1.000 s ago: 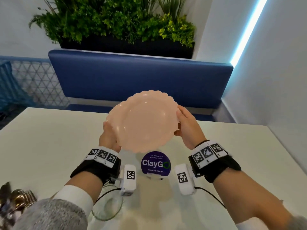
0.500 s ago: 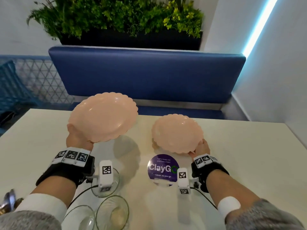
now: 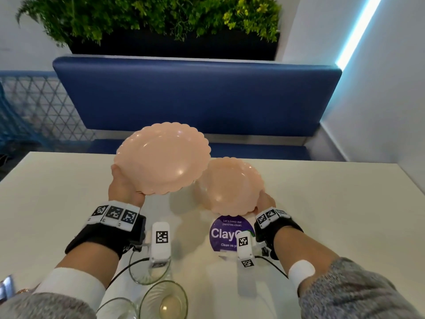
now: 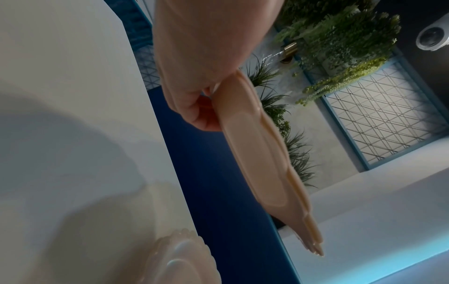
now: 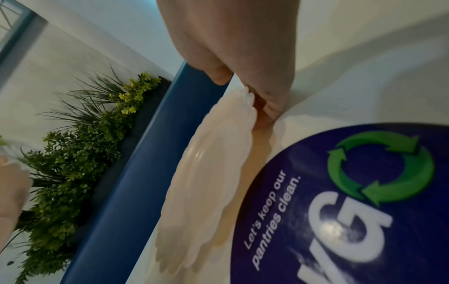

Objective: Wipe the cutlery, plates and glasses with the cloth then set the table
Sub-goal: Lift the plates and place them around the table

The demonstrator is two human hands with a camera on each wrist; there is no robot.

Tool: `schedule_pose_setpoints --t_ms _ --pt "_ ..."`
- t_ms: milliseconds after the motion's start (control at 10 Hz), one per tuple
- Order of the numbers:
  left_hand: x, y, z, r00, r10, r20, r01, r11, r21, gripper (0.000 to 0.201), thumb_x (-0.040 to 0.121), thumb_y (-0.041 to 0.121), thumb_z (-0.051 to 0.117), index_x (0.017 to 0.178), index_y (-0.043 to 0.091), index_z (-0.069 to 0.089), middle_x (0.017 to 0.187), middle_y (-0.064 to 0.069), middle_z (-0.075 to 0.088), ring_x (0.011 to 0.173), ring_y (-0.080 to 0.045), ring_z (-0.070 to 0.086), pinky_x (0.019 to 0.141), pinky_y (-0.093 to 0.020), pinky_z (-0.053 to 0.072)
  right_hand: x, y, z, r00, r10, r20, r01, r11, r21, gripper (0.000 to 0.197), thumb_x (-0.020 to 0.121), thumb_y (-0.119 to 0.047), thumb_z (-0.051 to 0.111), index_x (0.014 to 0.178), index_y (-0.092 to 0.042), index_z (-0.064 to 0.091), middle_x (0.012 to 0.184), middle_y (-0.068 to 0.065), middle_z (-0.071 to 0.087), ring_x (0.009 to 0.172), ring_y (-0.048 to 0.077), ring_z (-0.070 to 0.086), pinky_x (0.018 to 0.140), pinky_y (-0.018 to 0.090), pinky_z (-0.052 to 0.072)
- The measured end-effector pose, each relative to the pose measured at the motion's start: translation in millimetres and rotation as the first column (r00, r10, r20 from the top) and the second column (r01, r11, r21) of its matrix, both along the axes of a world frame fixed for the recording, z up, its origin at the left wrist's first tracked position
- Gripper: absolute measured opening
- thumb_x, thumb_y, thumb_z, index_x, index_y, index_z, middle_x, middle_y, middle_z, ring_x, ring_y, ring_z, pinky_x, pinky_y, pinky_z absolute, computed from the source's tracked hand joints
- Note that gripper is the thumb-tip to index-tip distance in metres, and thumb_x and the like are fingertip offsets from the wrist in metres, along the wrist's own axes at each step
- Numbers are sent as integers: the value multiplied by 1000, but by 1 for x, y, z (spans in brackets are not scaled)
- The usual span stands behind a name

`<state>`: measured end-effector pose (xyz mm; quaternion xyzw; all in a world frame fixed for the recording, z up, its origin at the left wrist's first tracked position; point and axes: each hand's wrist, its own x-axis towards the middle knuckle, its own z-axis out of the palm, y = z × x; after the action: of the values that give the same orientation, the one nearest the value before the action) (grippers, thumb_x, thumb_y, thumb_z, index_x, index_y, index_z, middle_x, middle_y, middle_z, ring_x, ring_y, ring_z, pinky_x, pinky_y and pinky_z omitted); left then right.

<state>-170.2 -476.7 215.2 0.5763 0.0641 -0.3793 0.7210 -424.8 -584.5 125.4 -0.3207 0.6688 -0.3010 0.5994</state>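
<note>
My left hand (image 3: 124,186) grips the near rim of a small stack of pink scalloped plates (image 3: 161,157), held tilted above the white table (image 3: 333,215). In the left wrist view the thumb of that hand (image 4: 194,107) lies under the stack (image 4: 257,153), whose layered rims show at the far tip. My right hand (image 3: 264,201) pinches the rim of a single pink plate (image 3: 230,187), low over the table just beyond the purple sticker. The right wrist view shows that hand (image 5: 255,92) on the plate (image 5: 213,173). The raised stack overlaps the single plate's left edge.
A round purple ClayGo sticker (image 3: 226,233) lies on the table between my wrists. Three clear glasses (image 3: 163,300) stand near the front edge, and some cutlery (image 3: 7,288) shows at the far left. Beyond the table are a blue bench (image 3: 195,95) and a planter.
One second ago both hands held all the plates together. The right hand then took one plate down to the table. The left hand has since carried its stack rightward over that plate's edge.
</note>
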Motion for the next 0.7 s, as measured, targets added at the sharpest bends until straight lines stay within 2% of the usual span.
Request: schedule_pose_setpoints --t_ms 100,200,300,400,500,600,700 --pt "-1 -16 -11 996 -77 36 77 997 5 61 97 52 27 144 13 32 149 -7 37 105 -16 44 92 -34 41 -6 -7 6 968 138 -208 -144 989 -16 42 101 -31 36 134 -5 40 127 19 48 95 28 55 89 33 45" --pt "-21 -34 -16 990 -128 55 128 992 19 60 97 50 31 142 11 36 147 -8 40 114 -18 50 89 -34 44 -17 -14 21 966 56 -254 -90 988 -127 52 100 -30 37 146 -9 29 150 18 31 134 36 37 109 41 32" --pt "-63 -50 -13 973 -212 95 208 977 45 59 97 49 31 141 9 38 146 -9 42 118 -19 50 85 -33 43 -33 -22 52 985 96 -143 -132 953 -273 45 101 -31 30 135 -5 43 134 15 49 122 32 49 106 43 41" --pt "-113 -64 -10 942 -306 139 291 950 116 60 97 50 30 139 7 40 143 -14 45 127 -30 47 92 -38 42 -56 -29 80 982 188 -31 -189 943 -273 40 101 -40 27 118 -13 51 112 4 59 101 21 59 95 37 48" --pt "-153 -73 -10 939 -319 131 295 940 174 47 95 53 34 120 19 54 108 -9 62 102 -31 57 79 -33 46 -89 -36 90 951 276 -140 -308 883 -353 36 100 -26 31 110 -2 56 113 18 62 106 33 59 98 45 47" --pt "-180 -89 -35 929 -301 214 247 937 247 66 82 75 29 113 24 57 106 -7 63 100 -30 59 92 -42 47 -133 -46 84 978 187 -92 -208 891 -404 38 97 -24 39 133 -16 46 119 9 60 115 26 55 106 45 41" --pt "-216 -100 -43 890 -333 311 262 933 247 68 92 62 20 129 13 49 128 -16 54 118 -37 50 103 -46 40 -176 -55 77 975 163 152 -90 911 -403 17 97 -20 43 112 -25 49 87 0 60 82 19 57 76 33 51"
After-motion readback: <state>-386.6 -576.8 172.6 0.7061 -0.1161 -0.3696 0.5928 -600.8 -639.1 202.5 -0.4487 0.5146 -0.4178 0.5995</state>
